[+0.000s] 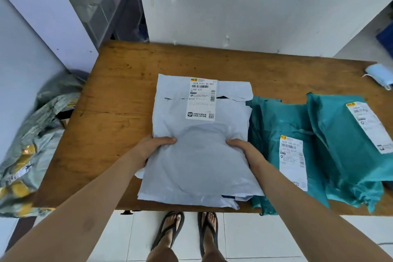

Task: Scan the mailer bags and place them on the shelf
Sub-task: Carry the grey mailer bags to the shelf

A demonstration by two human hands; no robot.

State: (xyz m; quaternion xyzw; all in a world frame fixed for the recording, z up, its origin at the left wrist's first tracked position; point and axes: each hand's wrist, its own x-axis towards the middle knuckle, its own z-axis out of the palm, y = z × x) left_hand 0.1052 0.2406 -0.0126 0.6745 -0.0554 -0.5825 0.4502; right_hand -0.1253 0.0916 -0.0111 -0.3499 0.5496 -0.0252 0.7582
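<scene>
A white mailer bag [197,155] with a shipping label near its far end lies in the middle of the wooden table [119,102]. My left hand [156,147] grips its left edge, thumb on top. My right hand [242,148] grips its right edge the same way. Two teal mailer bags lie to the right, one [276,121] partly under the white bag and one [344,144] farther right, each with a white label. No scanner is in view.
A shelf [95,10] with bagged items stands at the back left. A heap of grey and yellow bags [32,144] sits left of the table. A blue face mask [380,76] lies at the table's far right corner. My sandalled feet are below the table's near edge.
</scene>
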